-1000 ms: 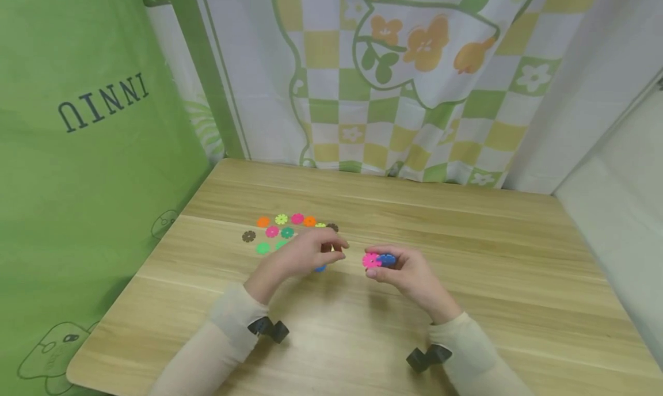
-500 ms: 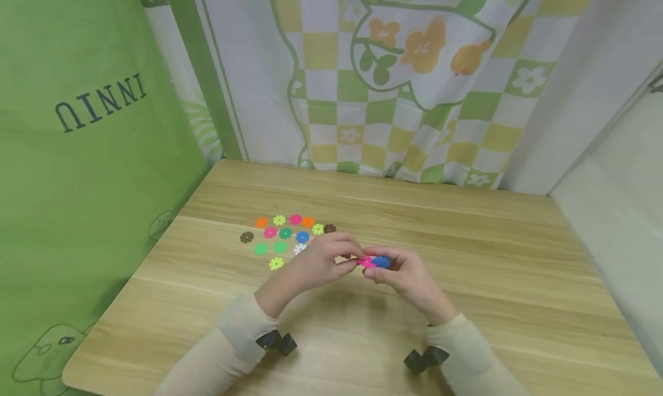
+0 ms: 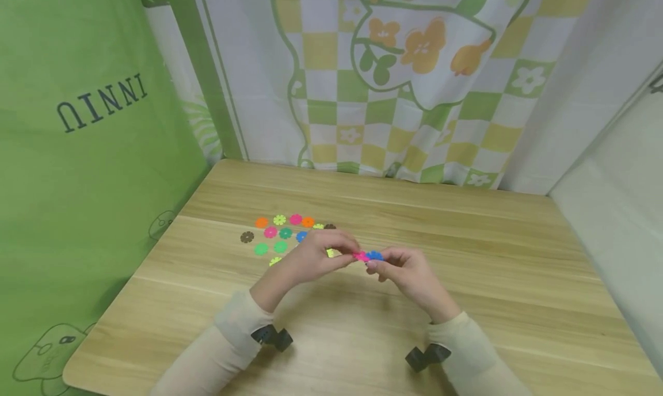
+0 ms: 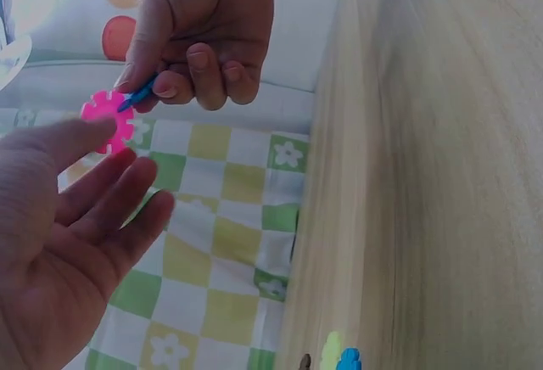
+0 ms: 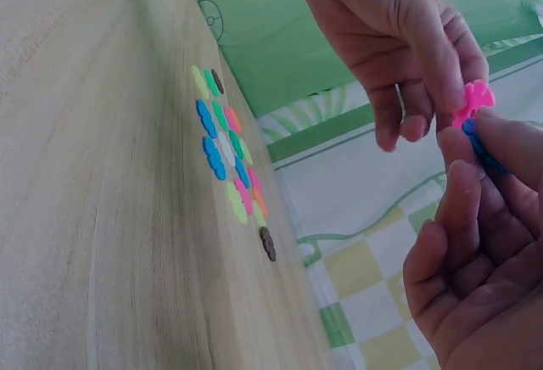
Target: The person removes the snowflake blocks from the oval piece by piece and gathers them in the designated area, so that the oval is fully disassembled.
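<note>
Above the table, both hands meet at two joined snowflake discs. The pink snowflake disc (image 4: 100,111) is pinched between thumb and fingers of my left hand (image 3: 314,256). My right hand (image 3: 411,274) pinches the blue snowflake disc (image 3: 374,256), which sits at an angle to the pink one, slotted edge into edge. In the right wrist view the blue disc (image 5: 483,145) shows nearly edge-on between thumb and index finger. Part of the pink disc is covered by the left fingertips.
Several loose snowflake discs lie flat on the wooden table (image 3: 492,258) left of centre, among them a brown disc (image 3: 247,236) and an orange disc (image 3: 261,222). The left forearm and hand hide some. A checked curtain (image 3: 352,114) hangs behind the table.
My left hand has moved right from over the loose discs and taken hold of the pink disc. My right fingers have shifted their grip onto the blue disc.
</note>
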Tool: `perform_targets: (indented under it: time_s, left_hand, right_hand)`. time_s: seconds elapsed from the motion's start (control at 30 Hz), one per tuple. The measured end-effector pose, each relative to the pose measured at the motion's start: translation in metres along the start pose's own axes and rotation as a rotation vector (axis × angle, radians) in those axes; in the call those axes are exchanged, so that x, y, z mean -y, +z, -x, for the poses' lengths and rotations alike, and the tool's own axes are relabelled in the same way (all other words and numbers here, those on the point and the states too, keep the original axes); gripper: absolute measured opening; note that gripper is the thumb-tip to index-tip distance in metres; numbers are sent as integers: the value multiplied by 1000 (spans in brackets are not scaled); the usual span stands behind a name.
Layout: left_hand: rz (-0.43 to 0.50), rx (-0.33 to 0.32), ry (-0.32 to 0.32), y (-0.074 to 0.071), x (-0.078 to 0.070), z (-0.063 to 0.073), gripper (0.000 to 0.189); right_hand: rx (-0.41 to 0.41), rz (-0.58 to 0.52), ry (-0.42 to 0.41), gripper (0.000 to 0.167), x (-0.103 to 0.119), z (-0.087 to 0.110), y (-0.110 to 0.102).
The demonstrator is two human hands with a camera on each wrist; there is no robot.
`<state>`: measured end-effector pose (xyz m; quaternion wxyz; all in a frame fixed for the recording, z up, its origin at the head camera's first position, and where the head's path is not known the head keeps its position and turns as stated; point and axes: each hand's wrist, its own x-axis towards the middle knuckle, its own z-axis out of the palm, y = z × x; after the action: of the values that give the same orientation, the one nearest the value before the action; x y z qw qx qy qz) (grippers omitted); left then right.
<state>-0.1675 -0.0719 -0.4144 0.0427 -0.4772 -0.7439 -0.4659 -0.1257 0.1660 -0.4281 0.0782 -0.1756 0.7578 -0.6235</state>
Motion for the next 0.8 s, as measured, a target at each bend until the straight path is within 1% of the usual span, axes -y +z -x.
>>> perform_targets:
  time_s: [0.1,0.2,0.37,0.5,0.67,0.8]
  left_hand:
    - [119,45,-90,1,-2,0,21]
    - [177,53,-128,4,-4,-1,25]
    - [185,-5,-152,12,-3,-2,18]
    - [219,-40,-205,16,-5,-2,16]
    - [267,-61,-280,17,-9,-1,17]
    - [304,-67,-294,17,-11,-2,17]
  right_hand:
    - [-2,6,-4,22,0,0,0]
    - [-8,13,-6,18,-1,0,-1]
    - [-5,12,-31,15,-3,-1,-1]
    - [-6,15,-53,14,-4,-1,-2]
    - [-17,23,-49,14,-3,0,-2]
    - [-21,30,-51,13,-4,0,-1]
